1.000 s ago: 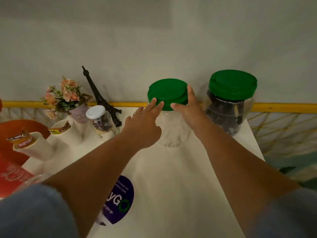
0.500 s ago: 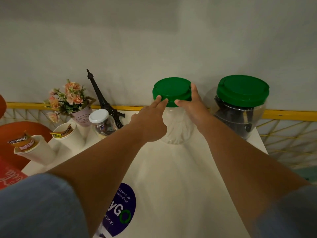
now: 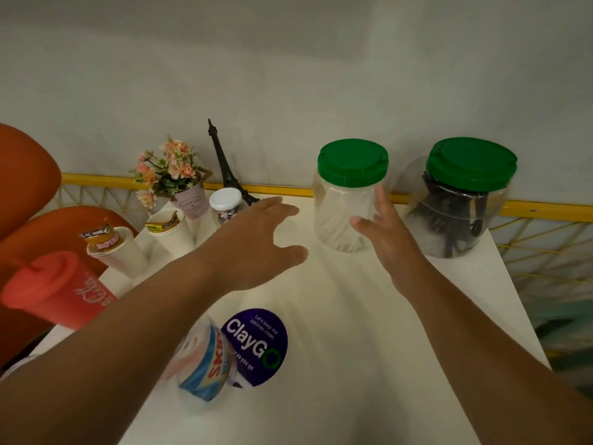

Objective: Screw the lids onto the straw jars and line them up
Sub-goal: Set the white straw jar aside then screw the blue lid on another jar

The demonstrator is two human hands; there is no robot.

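Note:
Two clear plastic jars with green lids stand side by side at the back of the white table (image 3: 369, 364). The left jar (image 3: 345, 213) holds pale straws and has its green lid (image 3: 352, 162) on top. The right jar (image 3: 455, 220) holds dark straws under its own green lid (image 3: 471, 163). My left hand (image 3: 256, 242) hovers open to the left of the pale-straw jar, touching nothing. My right hand (image 3: 383, 232) is open just in front of that jar's right side, fingers spread, close to its wall.
At the back left stand a pink flower pot (image 3: 189, 202), a small black tower model (image 3: 224, 165), a small white-capped jar (image 3: 225, 203) and two white paper cups (image 3: 170, 229). A red lidded cup (image 3: 54, 290) and a blue-labelled bottle (image 3: 205, 367) are nearer. A purple sticker (image 3: 256, 345) marks the table.
Both hands have come off the left jar's green lid and dropped lower and apart. The camera has tilted down, bringing the red cup and bottle into view.

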